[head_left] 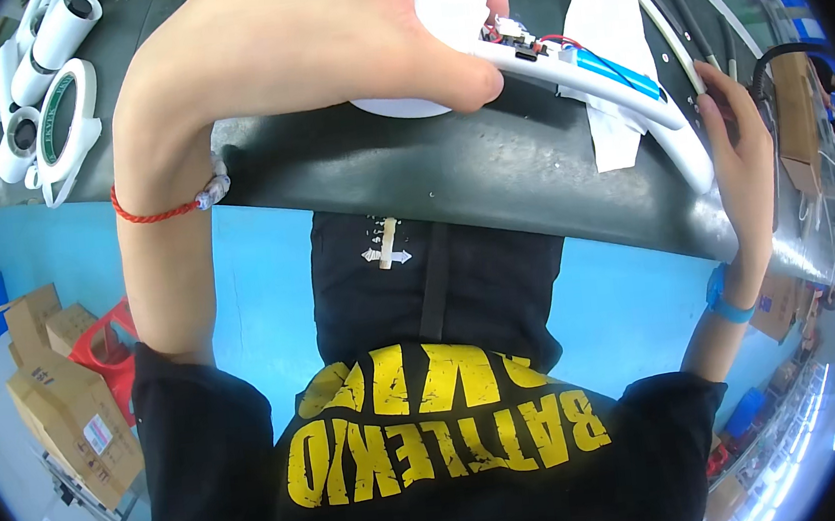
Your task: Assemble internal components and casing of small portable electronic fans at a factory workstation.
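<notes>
My left hand is closed round a white plastic device with a rounded head, its thumb pressed along the near side. The housing is open: a small circuit board with red and black wires shows beside the thumb. A blue cylindrical battery lies in the curved white arm that runs right. At the bench's right side, my right hand pinches the lower end of a thin pale rod between thumb and fingers. Part of the device's head is hidden under my left hand.
A white cloth or paper lies beneath the device on the dark bench. White tape rolls stand at the far left. Dark rods and a black cable are at the right. Cardboard boxes and a red stool stand left below.
</notes>
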`<action>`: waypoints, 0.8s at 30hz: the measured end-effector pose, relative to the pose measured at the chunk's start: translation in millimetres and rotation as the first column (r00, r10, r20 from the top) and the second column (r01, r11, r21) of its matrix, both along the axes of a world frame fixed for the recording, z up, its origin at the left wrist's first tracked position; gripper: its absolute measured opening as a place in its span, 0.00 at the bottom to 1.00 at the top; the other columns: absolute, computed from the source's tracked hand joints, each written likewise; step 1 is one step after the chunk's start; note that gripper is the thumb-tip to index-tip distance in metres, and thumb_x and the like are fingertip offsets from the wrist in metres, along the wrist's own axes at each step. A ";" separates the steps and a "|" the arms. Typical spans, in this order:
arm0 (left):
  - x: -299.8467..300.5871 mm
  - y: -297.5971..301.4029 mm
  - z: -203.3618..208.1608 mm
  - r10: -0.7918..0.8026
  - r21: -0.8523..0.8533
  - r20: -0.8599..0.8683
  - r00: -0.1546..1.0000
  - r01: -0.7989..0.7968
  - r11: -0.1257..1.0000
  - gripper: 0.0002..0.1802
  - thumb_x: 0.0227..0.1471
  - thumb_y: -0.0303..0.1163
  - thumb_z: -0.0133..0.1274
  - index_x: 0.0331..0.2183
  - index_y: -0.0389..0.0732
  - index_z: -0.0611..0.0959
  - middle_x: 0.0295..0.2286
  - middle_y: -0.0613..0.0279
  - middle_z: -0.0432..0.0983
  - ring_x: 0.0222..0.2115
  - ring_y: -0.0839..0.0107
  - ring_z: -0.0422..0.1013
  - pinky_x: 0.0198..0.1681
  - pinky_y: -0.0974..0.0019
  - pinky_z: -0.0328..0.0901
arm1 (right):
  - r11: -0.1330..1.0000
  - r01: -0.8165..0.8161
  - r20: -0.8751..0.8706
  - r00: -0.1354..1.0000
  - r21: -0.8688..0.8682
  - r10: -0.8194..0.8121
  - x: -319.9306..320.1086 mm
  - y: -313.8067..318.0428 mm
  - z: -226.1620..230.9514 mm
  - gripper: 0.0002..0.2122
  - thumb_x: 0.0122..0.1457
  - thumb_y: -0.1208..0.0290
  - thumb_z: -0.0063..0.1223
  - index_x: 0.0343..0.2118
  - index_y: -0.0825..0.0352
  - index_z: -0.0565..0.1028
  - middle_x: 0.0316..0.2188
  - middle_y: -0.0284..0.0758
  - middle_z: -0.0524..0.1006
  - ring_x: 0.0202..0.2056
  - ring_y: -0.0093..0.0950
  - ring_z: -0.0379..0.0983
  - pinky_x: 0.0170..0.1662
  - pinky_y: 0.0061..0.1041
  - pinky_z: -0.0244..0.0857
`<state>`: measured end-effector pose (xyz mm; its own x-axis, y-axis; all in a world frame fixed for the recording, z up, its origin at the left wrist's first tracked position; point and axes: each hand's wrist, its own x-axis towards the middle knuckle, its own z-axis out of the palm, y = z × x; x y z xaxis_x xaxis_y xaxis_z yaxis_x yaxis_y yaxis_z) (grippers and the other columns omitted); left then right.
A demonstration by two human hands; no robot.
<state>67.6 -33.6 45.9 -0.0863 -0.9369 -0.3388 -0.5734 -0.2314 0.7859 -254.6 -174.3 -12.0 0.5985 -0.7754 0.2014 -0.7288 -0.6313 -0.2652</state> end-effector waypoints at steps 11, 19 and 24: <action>-22.9 32.2 -44.6 0.051 -0.584 0.355 0.933 0.179 0.792 0.27 0.31 0.26 0.67 0.39 0.39 0.80 0.35 0.59 0.74 0.36 0.64 0.73 0.39 0.66 0.66 | 0.996 -0.084 0.089 0.992 -0.009 0.084 -9.4 2.2 11.0 0.16 0.58 0.79 0.54 0.50 0.67 0.74 0.44 0.39 0.77 0.44 0.30 0.75 0.48 0.25 0.68; -35.3 53.5 -43.1 0.170 -0.602 0.371 0.913 0.097 0.793 0.38 0.26 0.46 0.71 0.42 0.38 0.79 0.38 0.55 0.72 0.38 0.56 0.70 0.41 0.60 0.65 | 0.996 0.078 0.131 0.989 -0.032 -0.073 -24.4 -6.8 20.9 0.13 0.60 0.78 0.53 0.48 0.69 0.76 0.42 0.40 0.78 0.43 0.30 0.76 0.46 0.26 0.69; -36.8 48.7 -23.9 0.151 -0.542 0.414 0.898 0.109 0.833 0.35 0.27 0.44 0.71 0.40 0.37 0.80 0.38 0.55 0.74 0.38 0.55 0.71 0.40 0.59 0.66 | 0.999 0.047 0.052 0.998 0.002 -0.047 -2.4 -30.1 26.0 0.12 0.61 0.76 0.52 0.47 0.68 0.76 0.42 0.42 0.78 0.44 0.34 0.76 0.48 0.28 0.68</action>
